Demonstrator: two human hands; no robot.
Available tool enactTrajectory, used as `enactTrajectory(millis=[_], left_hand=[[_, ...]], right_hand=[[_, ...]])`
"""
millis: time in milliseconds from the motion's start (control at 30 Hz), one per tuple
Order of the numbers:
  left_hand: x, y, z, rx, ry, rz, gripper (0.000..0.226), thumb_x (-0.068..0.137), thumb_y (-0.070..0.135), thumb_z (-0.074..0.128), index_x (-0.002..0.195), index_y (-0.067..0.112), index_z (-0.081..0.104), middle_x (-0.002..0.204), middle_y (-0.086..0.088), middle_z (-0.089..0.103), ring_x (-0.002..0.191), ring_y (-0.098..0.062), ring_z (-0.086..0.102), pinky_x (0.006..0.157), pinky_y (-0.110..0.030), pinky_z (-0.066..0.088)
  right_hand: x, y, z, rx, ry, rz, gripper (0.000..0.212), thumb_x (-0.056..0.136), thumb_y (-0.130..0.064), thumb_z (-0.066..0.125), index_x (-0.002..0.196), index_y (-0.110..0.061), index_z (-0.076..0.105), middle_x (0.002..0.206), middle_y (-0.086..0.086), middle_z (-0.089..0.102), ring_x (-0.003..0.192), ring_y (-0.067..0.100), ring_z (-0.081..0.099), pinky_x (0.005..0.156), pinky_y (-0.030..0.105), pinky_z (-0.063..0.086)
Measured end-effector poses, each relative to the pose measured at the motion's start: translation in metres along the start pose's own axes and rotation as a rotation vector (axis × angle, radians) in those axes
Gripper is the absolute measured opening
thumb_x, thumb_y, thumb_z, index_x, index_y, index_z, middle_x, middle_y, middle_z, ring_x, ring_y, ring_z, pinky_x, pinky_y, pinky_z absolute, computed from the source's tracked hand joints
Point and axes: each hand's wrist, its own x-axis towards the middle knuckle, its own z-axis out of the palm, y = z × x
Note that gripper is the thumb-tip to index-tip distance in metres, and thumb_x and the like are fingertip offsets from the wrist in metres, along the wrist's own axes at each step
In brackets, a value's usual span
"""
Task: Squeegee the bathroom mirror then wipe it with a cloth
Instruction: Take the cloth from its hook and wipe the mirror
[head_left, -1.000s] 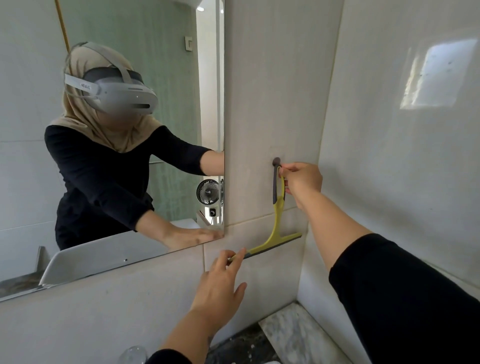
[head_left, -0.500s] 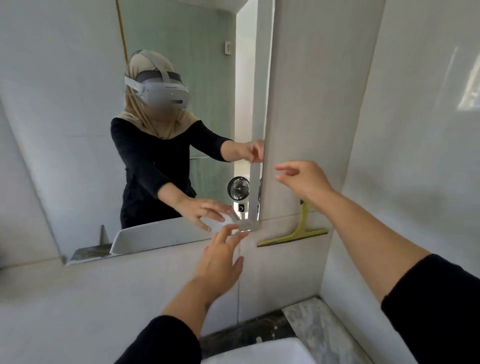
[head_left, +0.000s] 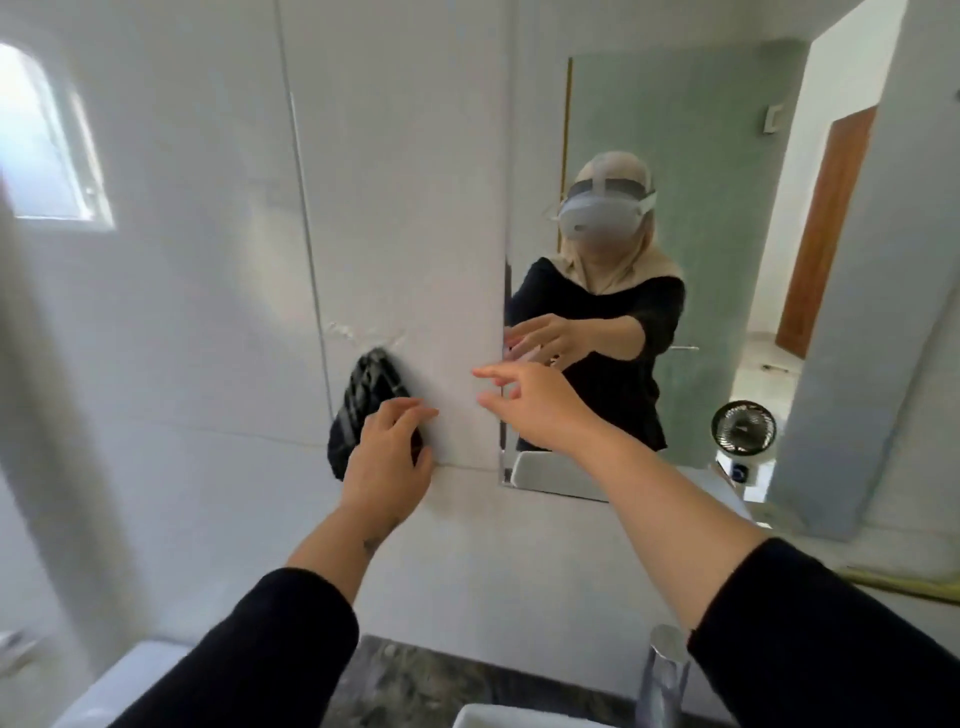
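head | cloth (head_left: 363, 410) hangs on wall, long axis vertical, just ahead of left hand (head_left: 387, 462), fingers open, touching its lower part | right hand (head_left: 535, 405) open, empty, farther right near mirror (head_left: 727, 291) edge | left nearer

Dark woven cloth (head_left: 366, 410) with a pale check, soft and matt, hanging on the left against smooth, faintly glossy pale wall tile (head_left: 405, 208), chipped and rough just above the cloth. Clear reflective glass in the mirror (head_left: 727, 156) on the right. Polished metal on the tap (head_left: 665, 670) near the bottom. Veined grey stone, glossy, along the desk (head_left: 415, 680). Matt black fabric on both sleeves (head_left: 270, 654).
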Motion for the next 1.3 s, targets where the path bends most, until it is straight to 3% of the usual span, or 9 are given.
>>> enactTrajectory(millis=[167,367,467,600,800,867,967,1100,1300], left_hand=[[0.009,-0.053,-0.018,0.014,0.032,-0.151,0.050,0.089,0.016,0.057,0.137,0.022,0.042,0.140,0.001,0.039,0.126,-0.021,0.036,0.095,-0.035,0.042],[0.034,-0.095,-0.007,-0.097,-0.038,-0.294,0.071,0.090,0.030,0.058,0.147,0.039,0.017,0.144,-0.005,0.033,0.130,-0.027,0.036,0.103,-0.042,0.039],[0.042,-0.103,0.004,-0.186,-0.110,-0.296,0.077,0.090,0.033,0.057,0.147,0.044,0.007,0.129,-0.006,0.048,0.117,-0.024,0.049,0.093,-0.035,0.043],[0.043,-0.102,0.006,-0.282,-0.041,-0.254,0.078,0.087,0.026,0.061,0.145,0.048,0.014,0.120,-0.001,0.056,0.111,-0.019,0.055,0.093,-0.035,0.047],[0.058,-0.052,-0.031,-0.387,0.142,-0.101,0.074,0.089,0.019,0.059,0.147,0.042,0.019,0.115,0.003,0.056,0.108,-0.014,0.056,0.092,-0.031,0.048],[0.073,-0.023,-0.050,-0.407,0.214,-0.038,0.072,0.089,0.020,0.059,0.147,0.041,0.020,0.115,0.004,0.056,0.107,-0.011,0.056,0.091,-0.031,0.049],[0.096,0.028,-0.076,-0.400,0.276,0.098,0.072,0.090,0.020,0.057,0.147,0.040,0.019,0.112,0.005,0.056,0.101,-0.008,0.057,0.086,-0.026,0.050],[0.125,0.091,-0.102,-0.315,0.333,0.243,0.071,0.093,0.023,0.054,0.150,0.035,0.014,0.109,0.004,0.052,0.092,-0.008,0.055,0.078,-0.024,0.049],[0.183,0.168,-0.132,-0.156,0.351,0.391,0.069,0.095,0.041,0.046,0.150,0.033,0.005,0.140,0.003,0.037,0.112,-0.014,0.052,0.079,-0.030,0.050]], right_hand=[[0.050,-0.020,0.073,0.022,-0.055,-0.042,0.051,0.092,-0.034,0.053,0.142,-0.033,0.040,0.142,0.008,0.046,0.132,0.025,0.043,0.110,0.036,0.035],[0.092,-0.027,0.127,0.008,0.027,-0.007,0.057,0.095,-0.035,0.048,0.146,-0.039,0.024,0.128,0.014,0.043,0.119,0.031,0.048,0.105,0.039,0.039],[0.103,-0.027,0.146,0.036,0.154,0.035,0.054,0.097,-0.024,0.046,0.145,-0.041,0.028,0.122,0.012,0.043,0.117,0.031,0.047,0.104,0.038,0.039],[0.111,-0.023,0.149,0.195,0.239,0.026,0.054,0.095,-0.007,0.046,0.141,-0.035,0.042,0.127,0.010,0.050,0.121,0.027,0.048,0.107,0.032,0.037],[0.101,-0.048,0.096,0.354,0.352,-0.211,0.043,0.096,-0.014,0.048,0.136,-0.031,0.049,0.109,0.003,0.060,0.096,0.012,0.054,0.093,0.024,0.043],[0.096,-0.061,0.064,0.366,0.381,-0.340,0.042,0.097,-0.023,0.049,0.138,-0.032,0.046,0.121,-0.003,0.061,0.113,0.011,0.054,0.102,0.025,0.041],[0.085,-0.084,0.012,0.420,0.330,-0.432,0.047,0.100,-0.026,0.044,0.145,-0.032,0.033,0.151,-0.009,0.036,0.138,0.000,0.029,0.113,0.017,0.024],[0.083,-0.106,-0.059,0.314,0.470,-0.502,0.048,0.100,-0.016,0.044,0.146,-0.026,0.034,0.145,-0.012,0.038,0.128,-0.007,0.031,0.105,0.002,0.022],[0.107,-0.125,-0.155,0.131,0.857,-0.560,0.047,0.096,-0.008,0.046,0.141,-0.022,0.043,0.131,0.004,0.050,0.120,0.017,0.049,0.104,0.026,0.037]])
